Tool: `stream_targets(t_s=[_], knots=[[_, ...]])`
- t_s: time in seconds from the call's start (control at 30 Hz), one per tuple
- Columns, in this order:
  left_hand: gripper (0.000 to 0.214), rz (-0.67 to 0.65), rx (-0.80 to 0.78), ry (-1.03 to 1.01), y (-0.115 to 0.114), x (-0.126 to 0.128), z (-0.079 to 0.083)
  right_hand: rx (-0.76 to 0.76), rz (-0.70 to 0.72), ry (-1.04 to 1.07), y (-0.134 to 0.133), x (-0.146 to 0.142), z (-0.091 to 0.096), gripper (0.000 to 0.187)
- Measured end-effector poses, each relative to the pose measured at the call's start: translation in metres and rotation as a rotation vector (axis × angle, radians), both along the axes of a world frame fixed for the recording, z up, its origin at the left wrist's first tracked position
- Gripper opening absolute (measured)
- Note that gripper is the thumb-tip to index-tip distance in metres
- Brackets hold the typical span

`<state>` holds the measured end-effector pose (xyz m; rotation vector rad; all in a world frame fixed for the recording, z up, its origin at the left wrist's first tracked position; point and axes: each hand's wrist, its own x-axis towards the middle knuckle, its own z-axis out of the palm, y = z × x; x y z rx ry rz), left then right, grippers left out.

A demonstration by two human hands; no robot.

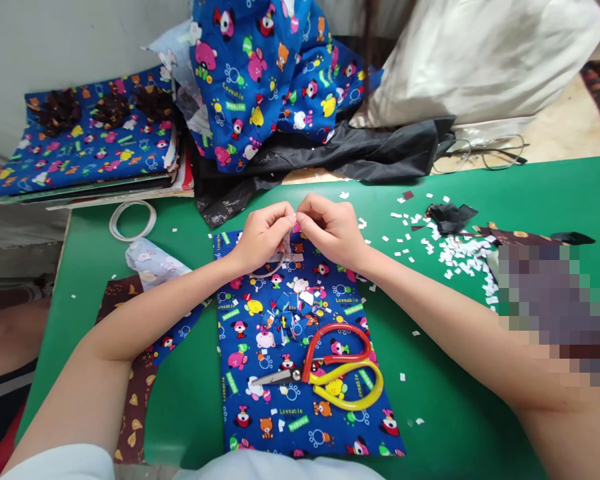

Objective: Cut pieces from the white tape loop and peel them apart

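Note:
My left hand (261,235) and my right hand (333,230) meet at the fingertips, both closed in a pinch. What lies between the fingers is too small to make out. Just below my left hand shows part of a tape roll (270,272), partly hidden by it. Both hands are over a blue cartoon-print fabric piece (260,417) lying flat. On it rest a small heap of cut scraps (291,320) and, nearer to me, scissors (347,370) with one red and one yellow handle, blades slightly apart, pointing left.
Many white paper bits (463,257) litter the green table (440,427) at right. Eyeglasses (503,155) lie at the back right. Crumpled blue fabric (265,87) sits on black sheeting (380,157). Dark bows (111,110) top a stack at left. A white ring (133,221) lies nearby.

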<state>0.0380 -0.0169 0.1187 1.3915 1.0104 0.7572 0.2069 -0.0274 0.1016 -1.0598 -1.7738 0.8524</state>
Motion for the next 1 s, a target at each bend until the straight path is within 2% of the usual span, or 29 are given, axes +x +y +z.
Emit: stream_targets(t_s=[1.0], knots=[[0.035,-0.022,0.015,0.015,-0.0006,-0.0009,-0.0023,-0.016,0.036,-0.012,0.0012,0.0012,-0.0003,0.026]])
